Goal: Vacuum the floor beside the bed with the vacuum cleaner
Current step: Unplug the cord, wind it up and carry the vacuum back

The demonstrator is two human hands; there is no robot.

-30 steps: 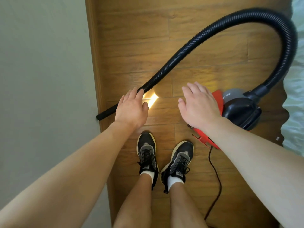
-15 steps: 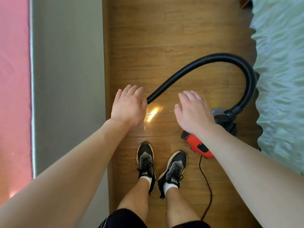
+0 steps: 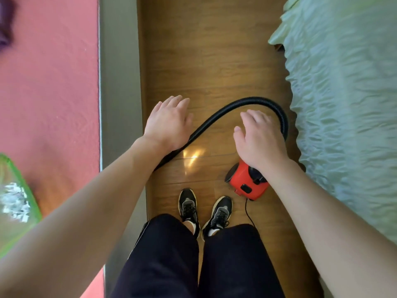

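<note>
A small red and black vacuum cleaner (image 3: 247,181) sits on the wooden floor (image 3: 206,61) just right of my feet. Its black ribbed hose (image 3: 253,101) arcs up from the body, curves left and runs down toward the wall, where my left forearm hides its end. My left hand (image 3: 168,123) hovers above the hose with straight fingers and holds nothing. My right hand (image 3: 257,136) hovers above the vacuum body, fingers relaxed and empty. The bed with a pale green cover (image 3: 343,104) lies along the right.
A grey wall edge (image 3: 118,82) and a pink surface (image 3: 49,82) border the floor strip on the left. A green translucent container (image 3: 15,201) shows at the left edge. A black power cord (image 3: 249,214) trails from the vacuum past my right shoe.
The view has pulled back and upward, so vacuum, hose and feet look smaller and lower. Both hands stayed spread above the hose and vacuum. Pink surface, green container and more bed came into view.
</note>
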